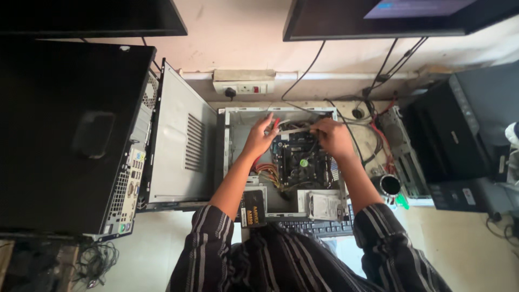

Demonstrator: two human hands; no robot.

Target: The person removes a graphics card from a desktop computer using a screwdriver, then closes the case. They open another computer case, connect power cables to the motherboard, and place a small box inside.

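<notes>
An open desktop computer case (227, 141) lies on its side in front of me, showing a dark motherboard (297, 161) with a fan and bundles of coloured wires (268, 174). My left hand (260, 136) reaches into the case's far left part, fingers pinched near red wires. My right hand (331, 136) is at the far right of the case, closed on a thin grey strip, apparently a flat cable (294, 129), that runs between the two hands. A power supply box (252, 207) and a drive (323, 205) sit at the case's near edge.
A grey side panel (181, 143) leans left of the case, beside a large black computer tower (65, 135). A keyboard (319, 227) lies by my lap. A dark mug (389, 185), another bare chassis (403, 157) and a black printer (465, 135) stand right. A wall socket (243, 86) and cables hang behind.
</notes>
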